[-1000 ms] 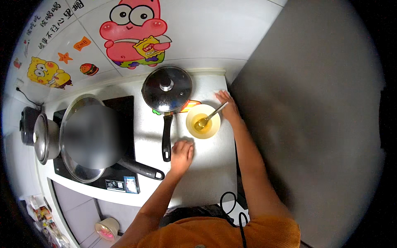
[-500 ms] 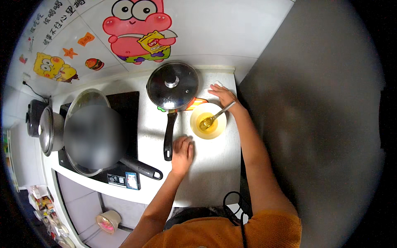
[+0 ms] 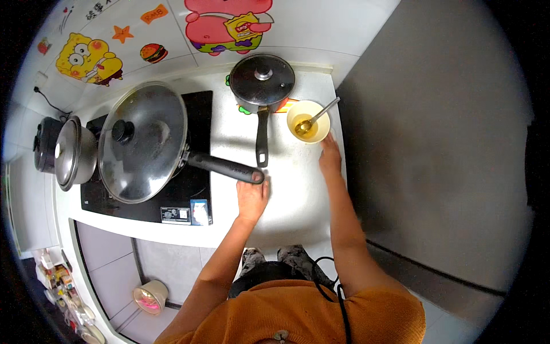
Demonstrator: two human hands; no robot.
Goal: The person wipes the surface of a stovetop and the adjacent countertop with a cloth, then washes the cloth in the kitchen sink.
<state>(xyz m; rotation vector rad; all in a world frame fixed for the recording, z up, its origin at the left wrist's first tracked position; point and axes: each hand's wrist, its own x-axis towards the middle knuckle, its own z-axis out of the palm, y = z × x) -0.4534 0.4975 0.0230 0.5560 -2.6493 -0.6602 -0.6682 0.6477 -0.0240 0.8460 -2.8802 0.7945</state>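
Note:
My left hand (image 3: 252, 199) is at the end of the long black handle of a frying pan (image 3: 226, 166); the handle covers most of its fingers, so a grip cannot be made out. A large glass lid (image 3: 149, 152) with a black knob covers the pan. Beside the near right side of a pale yellow bowl (image 3: 293, 131), my right hand (image 3: 330, 157) has its fingers stretched out against or close to the rim. Yellow liquid (image 3: 311, 133) lies in the bowl. A metal spoon (image 3: 327, 106) leans in it, its handle over the far right rim.
Behind the hands stands a lidded black saucepan (image 3: 262, 86), its handle toward me. The frying pan sits over a black cooktop (image 3: 197, 120). Left of it are a lidded steel pot (image 3: 86, 155) and a dark appliance (image 3: 44, 146). A tall grey panel (image 3: 424, 149) borders the counter's right.
The view has shifted. My right hand has come back from beyond the bowl to its near right side. My left hand has moved from beside the saucepan handle to the frying pan handle.

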